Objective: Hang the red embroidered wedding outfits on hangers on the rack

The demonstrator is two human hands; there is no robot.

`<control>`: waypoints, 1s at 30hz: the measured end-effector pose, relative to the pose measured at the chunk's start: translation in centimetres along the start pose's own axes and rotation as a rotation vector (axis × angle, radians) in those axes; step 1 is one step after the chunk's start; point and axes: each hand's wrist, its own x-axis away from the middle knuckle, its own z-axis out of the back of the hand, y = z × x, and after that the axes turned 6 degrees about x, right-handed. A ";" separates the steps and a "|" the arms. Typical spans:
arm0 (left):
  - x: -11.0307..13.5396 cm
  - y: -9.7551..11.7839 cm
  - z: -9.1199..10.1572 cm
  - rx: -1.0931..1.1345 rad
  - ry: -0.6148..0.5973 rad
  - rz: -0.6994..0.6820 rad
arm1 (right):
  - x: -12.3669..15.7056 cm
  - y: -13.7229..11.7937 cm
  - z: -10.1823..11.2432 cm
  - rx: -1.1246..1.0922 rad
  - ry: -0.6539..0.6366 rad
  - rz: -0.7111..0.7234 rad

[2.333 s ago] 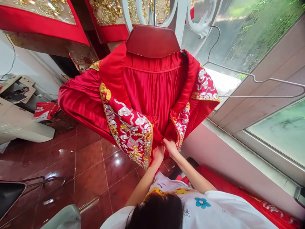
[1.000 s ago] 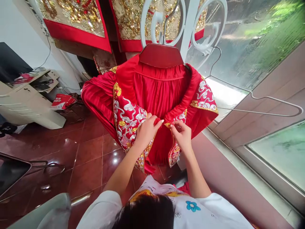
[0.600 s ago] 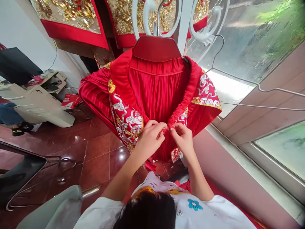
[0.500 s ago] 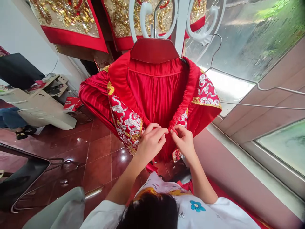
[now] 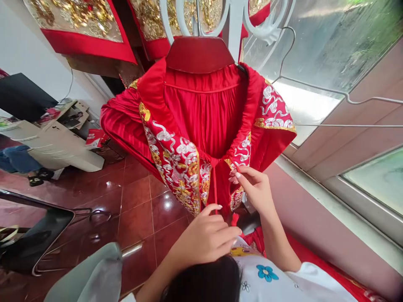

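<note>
A red satin cape [image 5: 204, 115] with silver and gold embroidered edges hangs in front of me on a dark red hanger [image 5: 200, 55]. At its neck opening a thin red tie cord [image 5: 215, 184] is knotted, and one end runs straight down from the knot. My left hand [image 5: 204, 237] is low, its fingers curled around that hanging end; its thumb is hidden. Beside the right embroidered edge, my right hand [image 5: 253, 186] pinches the cord's other end between thumb and fingers. A red tassel [image 5: 234, 219] dangles between the hands.
A white scrolled metal rack [image 5: 234, 29] holds the hanger. Bare wire hangers [image 5: 330, 92] hang at the right by the window. Gold-sequined red garments [image 5: 82, 25] hang behind. On the left are a black chair [image 5: 47, 230], a cabinet [image 5: 63, 142] and another person's leg [image 5: 20, 159].
Both hands were together at the neck opening. Now the left has dropped downward and the right has moved slightly right and down, leaving the cord's knot exposed.
</note>
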 end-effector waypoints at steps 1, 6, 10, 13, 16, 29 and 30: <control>0.2 0.1 -0.3 -0.001 -0.065 -0.011 | 0.0 -0.1 -0.2 -0.033 -0.022 -0.003; -0.3 0.6 -1.7 -0.041 -0.225 -0.059 | 0.7 0.3 -1.8 -0.121 -0.140 -0.142; -1.1 0.7 -2.1 -0.087 -0.280 -0.079 | 2.1 0.4 -3.2 -0.246 -0.143 -0.288; -0.9 1.0 -1.6 -0.002 -0.212 -0.028 | 3.1 0.4 -3.8 -0.336 -0.119 -0.346; -0.1 0.8 -0.7 0.233 0.124 0.057 | 3.7 0.5 -4.0 -0.396 -0.086 -0.366; -2.2 -3.6 -4.3 1.380 0.618 0.835 | 4.8 0.0 -3.0 -0.473 -0.061 -0.326; -2.0 -3.5 -4.3 1.418 0.579 0.839 | 4.7 -0.1 -2.6 -0.457 -0.067 -0.312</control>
